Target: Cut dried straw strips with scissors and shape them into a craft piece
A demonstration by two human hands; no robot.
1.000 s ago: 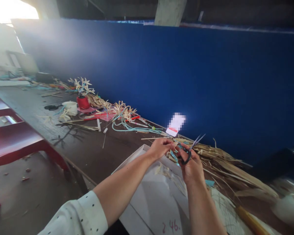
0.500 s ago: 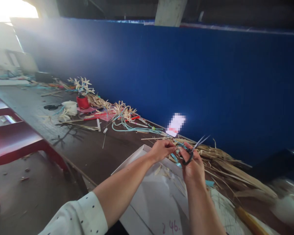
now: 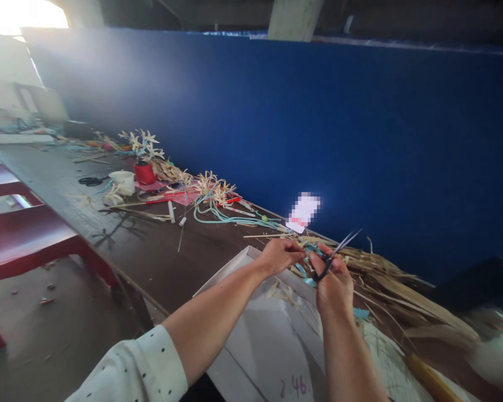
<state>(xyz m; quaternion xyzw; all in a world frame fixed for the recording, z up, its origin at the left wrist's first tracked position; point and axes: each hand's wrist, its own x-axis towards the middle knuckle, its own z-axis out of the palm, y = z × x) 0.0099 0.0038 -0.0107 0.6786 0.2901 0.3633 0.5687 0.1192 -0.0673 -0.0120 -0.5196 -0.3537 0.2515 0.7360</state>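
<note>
My right hand (image 3: 334, 279) is closed around a pair of scissors (image 3: 344, 245); the dark handle sits in the palm and the metal blades point up and to the right. Close by on its left, my left hand (image 3: 281, 255) has its thumb and fingers pinched together, and whatever is between them is too small to make out. Fingertips of both hands nearly meet above the far edge of a white cardboard box (image 3: 260, 329). Inside the box lie thin pale scraps (image 3: 283, 291). Blue-green strips (image 3: 305, 278) show just under the fingers.
Dried husk strips (image 3: 385, 273) spread along the right of the dark table (image 3: 159, 245). Left of the hands are pale husk flowers (image 3: 213, 187), light-blue cords (image 3: 235, 221), a red spool (image 3: 145, 172), a white cup (image 3: 123, 182) and other scissors (image 3: 91, 181). A red stool (image 3: 29, 234) stands left; a blue wall (image 3: 235, 111) rises behind.
The view has shifted very slightly, so everything sits a little to the right. Both hands keep nearly the same pose, with the scissors still in the right one.
</note>
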